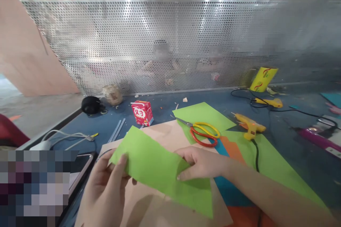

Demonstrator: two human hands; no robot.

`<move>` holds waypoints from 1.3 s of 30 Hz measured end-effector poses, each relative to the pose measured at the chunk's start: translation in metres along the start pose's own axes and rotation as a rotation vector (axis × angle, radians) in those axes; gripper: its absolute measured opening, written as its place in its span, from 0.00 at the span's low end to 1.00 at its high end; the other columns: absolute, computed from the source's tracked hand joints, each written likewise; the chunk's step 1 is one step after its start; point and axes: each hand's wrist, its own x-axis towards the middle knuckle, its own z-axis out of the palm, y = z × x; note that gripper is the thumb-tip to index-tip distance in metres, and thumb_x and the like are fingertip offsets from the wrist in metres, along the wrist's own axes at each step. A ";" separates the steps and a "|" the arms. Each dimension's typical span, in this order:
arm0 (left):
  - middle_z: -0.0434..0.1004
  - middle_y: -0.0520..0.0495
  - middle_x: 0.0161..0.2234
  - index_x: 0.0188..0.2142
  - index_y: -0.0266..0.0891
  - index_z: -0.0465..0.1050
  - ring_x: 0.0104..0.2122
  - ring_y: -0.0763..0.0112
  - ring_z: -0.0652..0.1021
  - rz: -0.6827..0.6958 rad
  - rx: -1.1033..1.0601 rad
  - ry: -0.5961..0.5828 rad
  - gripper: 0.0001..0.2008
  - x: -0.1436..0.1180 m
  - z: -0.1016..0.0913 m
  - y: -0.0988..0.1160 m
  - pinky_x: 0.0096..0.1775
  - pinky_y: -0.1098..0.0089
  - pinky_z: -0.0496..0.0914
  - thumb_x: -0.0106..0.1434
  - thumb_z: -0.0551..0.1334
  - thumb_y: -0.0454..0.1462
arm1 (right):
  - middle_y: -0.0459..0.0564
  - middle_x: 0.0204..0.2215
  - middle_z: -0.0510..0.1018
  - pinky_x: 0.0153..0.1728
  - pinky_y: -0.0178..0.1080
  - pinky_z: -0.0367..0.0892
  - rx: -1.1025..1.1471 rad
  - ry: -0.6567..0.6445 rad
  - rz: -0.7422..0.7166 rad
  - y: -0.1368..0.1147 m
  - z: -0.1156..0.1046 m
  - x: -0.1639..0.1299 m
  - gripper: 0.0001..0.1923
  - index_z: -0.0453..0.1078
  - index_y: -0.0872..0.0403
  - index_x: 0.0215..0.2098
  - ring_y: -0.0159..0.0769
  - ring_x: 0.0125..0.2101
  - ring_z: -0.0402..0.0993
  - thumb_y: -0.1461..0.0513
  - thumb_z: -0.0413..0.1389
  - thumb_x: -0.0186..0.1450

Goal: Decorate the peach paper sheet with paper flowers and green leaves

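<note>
A piece of bright green paper (160, 170) is held up above the table between my two hands. My left hand (106, 184) pinches its left end, thumb on top and fingers beneath. My right hand (195, 163) grips it toward the right, the thumb lying on the near face and the other fingers partly behind. Under the paper lies a large pale pink sheet (151, 209). Just beyond my right hand, scissors (204, 134) with one yellow and one red handle rest on the sheets.
More green sheets (204, 113) lie behind. A yellow glue gun (250, 126) with a black cord sits at right; a second glue gun (269, 102) lies farther back. A red drink carton (142, 112) stands ahead. A perforated metal panel (183, 42) borders the blue table (165, 101).
</note>
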 end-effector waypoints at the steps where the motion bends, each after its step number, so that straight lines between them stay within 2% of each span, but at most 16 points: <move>1: 0.74 0.57 0.23 0.36 0.43 0.71 0.19 0.79 0.70 0.019 -0.014 0.016 0.17 -0.001 -0.001 -0.001 0.18 0.81 0.65 0.46 0.69 0.43 | 0.48 0.34 0.79 0.36 0.32 0.68 0.011 0.009 -0.005 0.002 0.000 0.002 0.20 0.72 0.55 0.45 0.31 0.34 0.76 0.65 0.62 0.52; 4: 0.77 0.54 0.26 0.36 0.42 0.73 0.22 0.75 0.73 0.024 0.065 -0.096 0.20 -0.008 -0.004 -0.007 0.23 0.79 0.69 0.43 0.71 0.44 | 0.47 0.34 0.79 0.35 0.32 0.67 0.017 0.032 -0.008 0.008 0.002 0.004 0.20 0.72 0.54 0.44 0.31 0.34 0.76 0.63 0.63 0.52; 6: 0.79 0.49 0.29 0.35 0.39 0.74 0.27 0.69 0.76 -0.059 0.179 -0.187 0.20 -0.014 -0.006 -0.012 0.27 0.75 0.72 0.41 0.71 0.43 | 0.47 0.34 0.79 0.35 0.32 0.67 0.019 0.023 0.007 0.010 0.004 0.004 0.21 0.72 0.53 0.45 0.31 0.34 0.76 0.61 0.63 0.53; 8: 0.80 0.45 0.32 0.34 0.37 0.75 0.31 0.65 0.77 -0.138 0.245 -0.219 0.18 -0.019 -0.006 -0.016 0.30 0.72 0.73 0.44 0.70 0.44 | 0.47 0.35 0.78 0.35 0.32 0.68 0.013 0.012 0.011 0.010 0.005 0.004 0.21 0.72 0.53 0.45 0.31 0.34 0.76 0.60 0.64 0.52; 12: 0.75 0.47 0.19 0.21 0.35 0.73 0.21 0.69 0.73 -0.176 0.337 -0.202 0.15 -0.019 -0.006 -0.018 0.22 0.73 0.68 0.45 0.67 0.46 | 0.48 0.33 0.78 0.34 0.33 0.68 -0.019 0.050 0.041 0.008 0.006 0.003 0.21 0.72 0.56 0.43 0.33 0.33 0.76 0.57 0.64 0.52; 15: 0.67 0.51 0.13 0.14 0.37 0.66 0.16 0.72 0.69 -0.117 0.364 -0.183 0.17 -0.012 -0.008 -0.021 0.19 0.74 0.64 0.49 0.64 0.46 | 0.48 0.31 0.77 0.33 0.35 0.69 -0.060 0.086 0.044 0.007 0.003 0.005 0.22 0.69 0.56 0.45 0.33 0.32 0.75 0.57 0.62 0.54; 18: 0.67 0.50 0.12 0.14 0.37 0.66 0.15 0.72 0.69 -0.073 0.332 -0.173 0.17 -0.007 -0.010 -0.024 0.19 0.74 0.63 0.50 0.64 0.46 | 0.47 0.30 0.76 0.30 0.33 0.69 -0.078 0.107 0.022 0.009 -0.001 0.006 0.22 0.67 0.55 0.46 0.31 0.30 0.75 0.58 0.62 0.55; 20: 0.68 0.50 0.12 0.15 0.36 0.67 0.16 0.73 0.69 -0.098 0.307 -0.178 0.16 -0.009 -0.010 -0.024 0.19 0.74 0.64 0.48 0.66 0.46 | 0.46 0.29 0.76 0.27 0.31 0.68 -0.073 0.117 0.015 0.011 -0.003 0.006 0.20 0.68 0.55 0.45 0.29 0.27 0.74 0.58 0.62 0.55; 23: 0.73 0.49 0.18 0.23 0.35 0.71 0.20 0.71 0.72 -0.246 0.184 -0.215 0.15 -0.016 -0.007 -0.026 0.22 0.74 0.67 0.46 0.68 0.45 | 0.45 0.29 0.75 0.24 0.29 0.67 -0.072 0.128 0.003 0.012 -0.002 0.005 0.18 0.68 0.55 0.43 0.27 0.24 0.72 0.57 0.61 0.56; 25: 0.76 0.47 0.22 0.29 0.35 0.73 0.23 0.68 0.75 -0.358 0.118 -0.287 0.15 -0.020 -0.007 -0.030 0.25 0.72 0.69 0.47 0.68 0.44 | 0.46 0.29 0.75 0.23 0.29 0.67 -0.080 0.127 -0.003 0.012 0.000 0.004 0.18 0.68 0.55 0.43 0.28 0.25 0.72 0.56 0.60 0.56; 27: 0.77 0.46 0.22 0.29 0.34 0.74 0.23 0.68 0.75 -0.405 0.121 -0.346 0.15 -0.020 -0.009 -0.034 0.25 0.72 0.69 0.47 0.68 0.44 | 0.46 0.30 0.75 0.23 0.28 0.66 -0.082 0.126 -0.006 0.012 0.001 0.004 0.18 0.67 0.55 0.43 0.27 0.25 0.72 0.57 0.60 0.57; 32: 0.71 0.49 0.14 0.23 0.35 0.75 0.19 0.67 0.73 -0.390 0.128 -0.309 0.15 -0.007 -0.016 -0.041 0.20 0.72 0.67 0.43 0.70 0.46 | 0.45 0.32 0.74 0.13 0.27 0.60 -0.043 0.115 -0.022 0.012 0.002 0.006 0.21 0.62 0.53 0.47 0.22 0.15 0.66 0.58 0.59 0.58; 37: 0.70 0.50 0.13 0.21 0.36 0.73 0.18 0.68 0.73 -0.317 0.205 -0.254 0.15 -0.008 -0.016 -0.033 0.20 0.72 0.67 0.44 0.69 0.46 | 0.43 0.30 0.72 0.24 0.29 0.66 -0.022 0.180 -0.113 0.012 0.002 0.006 0.20 0.62 0.50 0.49 0.25 0.23 0.69 0.61 0.58 0.59; 39: 0.71 0.49 0.14 0.20 0.36 0.72 0.18 0.69 0.72 -0.302 0.197 -0.247 0.15 -0.015 -0.014 -0.030 0.20 0.72 0.67 0.46 0.68 0.46 | 0.42 0.29 0.72 0.22 0.28 0.65 -0.011 0.219 -0.111 0.009 0.003 0.006 0.19 0.62 0.49 0.49 0.25 0.23 0.69 0.62 0.57 0.60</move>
